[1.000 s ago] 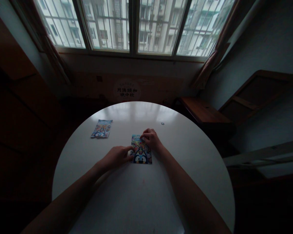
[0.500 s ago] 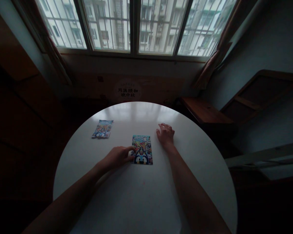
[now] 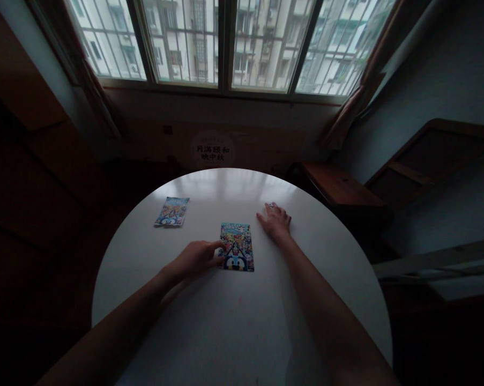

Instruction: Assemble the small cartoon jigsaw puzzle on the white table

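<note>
A picture card (image 3: 238,241) covered in small cartoon figures, with a big blue dog-like face at its lower end, lies flat on the white round table (image 3: 233,332). My left hand (image 3: 199,256) is at its left edge, thumb and forefinger curled onto that edge and the other fingers folded under. To the right of the card, my right hand (image 3: 276,221) rests on the tabletop with fingers spread, apart from the card. A small white-and-dark spot (image 3: 271,206) shows at its fingers; whether it is a loose piece or something worn, I cannot tell.
At the table's far left lies a wrapper-like sheet (image 3: 171,212) with the same picture and a ragged lower edge. Behind the table are a printed box-like panel (image 3: 258,145) and a barred window. A brown wooden bench (image 3: 338,182) stands at the right.
My right hand's fingers have spread a little more, and the small white-and-dark spot shows more clearly. My left hand stays at the card's edge. The whole view has shifted slightly.
</note>
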Tool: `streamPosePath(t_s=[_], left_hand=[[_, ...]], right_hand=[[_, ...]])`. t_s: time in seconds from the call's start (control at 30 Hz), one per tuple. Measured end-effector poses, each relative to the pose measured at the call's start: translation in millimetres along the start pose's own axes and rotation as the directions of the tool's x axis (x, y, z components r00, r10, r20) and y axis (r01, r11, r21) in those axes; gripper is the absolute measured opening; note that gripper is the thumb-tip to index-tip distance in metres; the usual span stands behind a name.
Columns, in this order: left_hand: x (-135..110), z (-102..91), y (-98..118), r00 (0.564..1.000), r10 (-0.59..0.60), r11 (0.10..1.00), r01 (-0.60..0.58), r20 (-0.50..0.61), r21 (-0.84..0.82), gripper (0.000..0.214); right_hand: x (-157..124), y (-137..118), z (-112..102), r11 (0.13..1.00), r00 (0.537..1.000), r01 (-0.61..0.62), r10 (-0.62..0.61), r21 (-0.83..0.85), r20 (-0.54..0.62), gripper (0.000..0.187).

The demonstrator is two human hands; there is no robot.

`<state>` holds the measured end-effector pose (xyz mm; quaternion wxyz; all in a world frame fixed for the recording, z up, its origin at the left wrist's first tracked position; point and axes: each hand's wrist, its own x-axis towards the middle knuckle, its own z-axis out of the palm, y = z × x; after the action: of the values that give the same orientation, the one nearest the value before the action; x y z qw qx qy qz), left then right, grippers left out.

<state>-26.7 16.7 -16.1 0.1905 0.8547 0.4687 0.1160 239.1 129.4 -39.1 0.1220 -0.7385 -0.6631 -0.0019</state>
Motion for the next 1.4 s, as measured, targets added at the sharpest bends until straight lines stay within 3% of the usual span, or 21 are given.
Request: streamPosePath(t_s=[0.3, 0.63, 1.07, 1.23, 1.4], left_hand=[[-0.3, -0.5, 0.6, 1.000, -0.006, 1.000, 0.006, -0.002, -0.019, 0.035], [-0.8, -2.5, 2.5, 1.000, -0.017, 1.000, 0.017, -0.006, -0.018, 0.032], [-1.0, -2.1, 1.9, 1.000, -0.006, 1.000, 0.006, -0.007, 0.004, 0.034], [-1.0, -2.6, 3.4, 1.000, 0.003, 1.000, -0.003, -0.004, 0.014, 0.033], [-1.1, -4.1, 4.5, 1.000, -0.008, 1.000, 0.008, 0.010, -0.002, 0.034]], right_hand=[[-3.4, 0.5, 1.8, 1.000, 0.998, 0.023, -0.022, 0.009, -0.064, 0.056], [-1.5, -1.5, 3.1, 0.999, 0.999, -0.040, 0.040, 0.006, 0.014, 0.067], [-11.1, -0.2, -2.3, 0.994, 0.987, 0.092, -0.083, 0.062, -0.135, 0.040], [-10.1, 4.7, -5.3, 0.990, 0.976, -0.006, 0.037, 0.144, -0.216, 0.037], [-8.8, 8.3, -4.5, 0.986, 0.984, -0.053, 0.078, 0.159, -0.158, 0.040]])
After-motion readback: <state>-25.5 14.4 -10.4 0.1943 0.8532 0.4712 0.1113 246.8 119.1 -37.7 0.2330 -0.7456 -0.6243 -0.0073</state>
